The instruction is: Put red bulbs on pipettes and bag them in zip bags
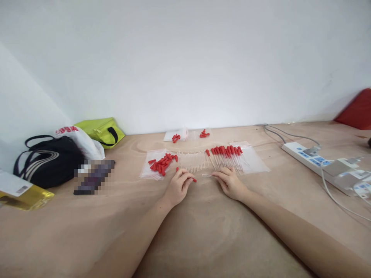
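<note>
My left hand point(179, 187) pinches a small red rubber bulb point(194, 180), its end sticking out past the fingertips. Opposite it, my right hand point(230, 183) is closed on one end of a thin clear dropper tube point(206, 175), which points left toward the bulb; the two are apart. Just beyond the hands lies a row of clear tubes point(191, 161). To their right are several tubes capped with red bulbs point(224, 151), fanned on a plastic bag point(256, 162). Left of the row, a pile of loose red bulbs point(162, 164) rests on another clear bag point(145, 170).
Two smaller bulb clusters point(176, 138) lie on bags near the wall. A white power strip point(304, 154) with chargers and cables stands at right. On the left are a black bag point(49, 162), a lime-green bag point(101, 129), a blurred dark object point(95, 179) and a yellow packet point(31, 197).
</note>
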A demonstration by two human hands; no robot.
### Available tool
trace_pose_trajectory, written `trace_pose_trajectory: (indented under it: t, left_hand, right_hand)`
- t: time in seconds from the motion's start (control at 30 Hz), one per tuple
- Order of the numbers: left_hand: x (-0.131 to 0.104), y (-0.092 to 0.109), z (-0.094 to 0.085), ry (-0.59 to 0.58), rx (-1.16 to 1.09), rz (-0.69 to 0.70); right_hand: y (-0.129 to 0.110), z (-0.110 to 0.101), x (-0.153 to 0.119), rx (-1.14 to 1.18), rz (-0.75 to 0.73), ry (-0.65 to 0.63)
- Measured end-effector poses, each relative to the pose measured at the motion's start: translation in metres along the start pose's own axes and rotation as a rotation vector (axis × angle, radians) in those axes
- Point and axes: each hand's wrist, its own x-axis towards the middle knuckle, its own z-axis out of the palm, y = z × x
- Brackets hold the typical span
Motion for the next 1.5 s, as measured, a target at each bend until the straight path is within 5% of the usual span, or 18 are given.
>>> trace_pose_trajectory:
  t: [0.27,0.57,1.2,1.5]
  left_hand:
    - [-0.002,-0.002,0.002,-0.031,-0.073,-0.123]
    - [0.001,0.004,-0.002,0.015,0.281,0.024]
    - [0.002,0.012,0.000,-0.016,0.200,0.110]
    - [0.000,0.013,0.000,-0.040,0.259,0.157]
  right_hand:
    - [-0.011,0.000,0.006,0.043,-0.001,0.007]
    - [-0.013,0.002,0.006,0.016,-0.020,0.014]
    - [-0.013,-0.003,0.011,0.016,-0.118,-0.082]
    - [-0.014,-0.005,0.011,-0.174,-0.174,-0.041]
